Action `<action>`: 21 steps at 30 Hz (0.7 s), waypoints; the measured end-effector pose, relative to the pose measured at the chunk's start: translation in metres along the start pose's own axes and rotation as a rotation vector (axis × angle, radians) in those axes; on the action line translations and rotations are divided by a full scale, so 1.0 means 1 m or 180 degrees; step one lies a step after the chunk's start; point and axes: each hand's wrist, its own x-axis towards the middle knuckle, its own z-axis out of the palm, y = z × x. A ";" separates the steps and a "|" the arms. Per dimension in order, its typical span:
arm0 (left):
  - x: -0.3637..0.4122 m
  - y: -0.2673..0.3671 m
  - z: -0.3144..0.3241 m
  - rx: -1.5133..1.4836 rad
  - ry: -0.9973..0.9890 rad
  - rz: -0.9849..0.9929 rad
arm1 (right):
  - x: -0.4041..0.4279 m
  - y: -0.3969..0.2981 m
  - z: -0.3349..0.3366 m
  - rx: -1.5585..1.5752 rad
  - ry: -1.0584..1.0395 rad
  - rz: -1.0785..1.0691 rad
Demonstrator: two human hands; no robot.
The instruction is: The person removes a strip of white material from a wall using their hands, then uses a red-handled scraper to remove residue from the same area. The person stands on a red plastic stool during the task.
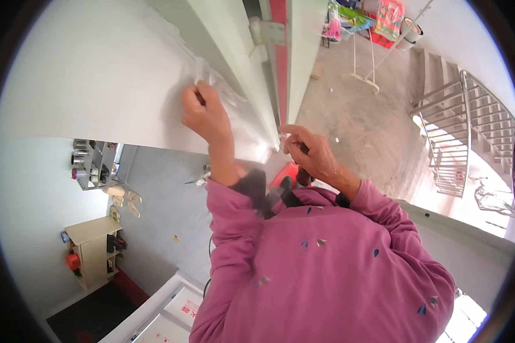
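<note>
My left hand [202,109] is closed around a strip of whitish film or tape [200,70] at the ragged seam between the white wall [111,94] and the pale green door frame [223,55]. Lower right, my right hand [311,150] is raised by the frame's edge, thumb and forefinger close together near a small whitish bit; whether it is gripped is unclear. A red strip [281,64] runs along the frame, with a metal hinge [268,33] across it. Pink sleeves cover both forearms.
A red object [285,171] lies below my hands. A shoe cabinet [92,253], slippers [134,203] and a metal rack [96,167] are at left. At right are a white stand [365,81], bags and bins, and a curved staircase with a metal railing [465,128].
</note>
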 end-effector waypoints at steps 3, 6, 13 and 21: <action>-0.004 0.000 -0.004 -0.0194 -0.0005 0.0031 | 0.002 -0.006 -0.001 -0.0005 -0.0088 0.0136; -0.007 -0.004 -0.007 -0.0435 -0.0116 -0.0092 | 0.004 -0.010 0.000 0.0071 -0.0128 0.0215; 0.003 0.008 -0.006 -0.0896 0.0119 0.0587 | 0.008 -0.008 0.005 0.0065 -0.0154 0.0053; 0.013 0.023 0.010 -0.2115 -0.0002 -0.0512 | 0.002 0.001 0.009 -0.0243 -0.0344 -0.0095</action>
